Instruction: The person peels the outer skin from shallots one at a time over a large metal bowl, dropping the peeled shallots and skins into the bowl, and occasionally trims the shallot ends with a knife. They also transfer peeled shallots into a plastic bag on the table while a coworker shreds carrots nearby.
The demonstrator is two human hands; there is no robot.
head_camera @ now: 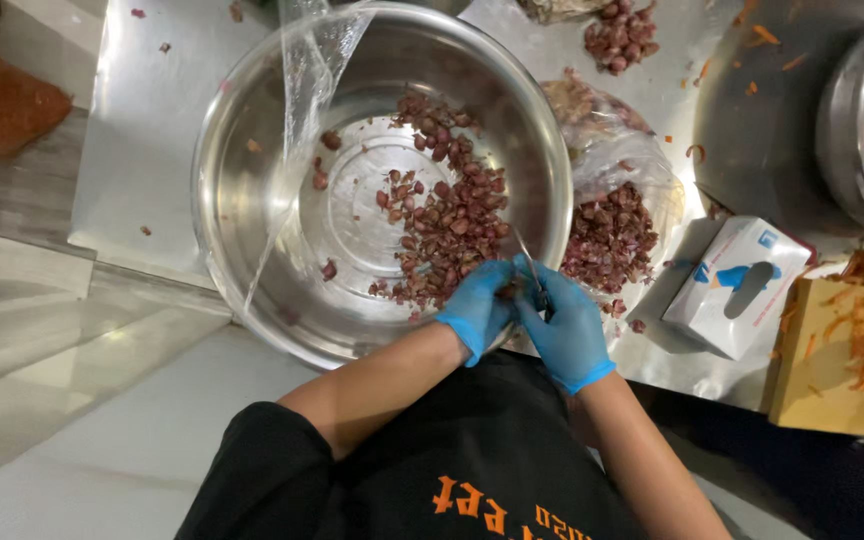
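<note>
Two blue-gloved hands meet over one big steel bowl point(232, 210): left hand point(479, 308) pinches one small shallot point(508, 290), right hand point(564, 330) grips one thin knife point(530, 262) against it. Many peeled shallots point(452, 215) lie just beyond grip.

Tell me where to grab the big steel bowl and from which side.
Grip the big steel bowl by its rolled rim on the bare left side, coming from the left. That stretch is free; the near rim is taken up by the left hand and right hand, and a clear plastic bag drapes over the far rim.
</note>
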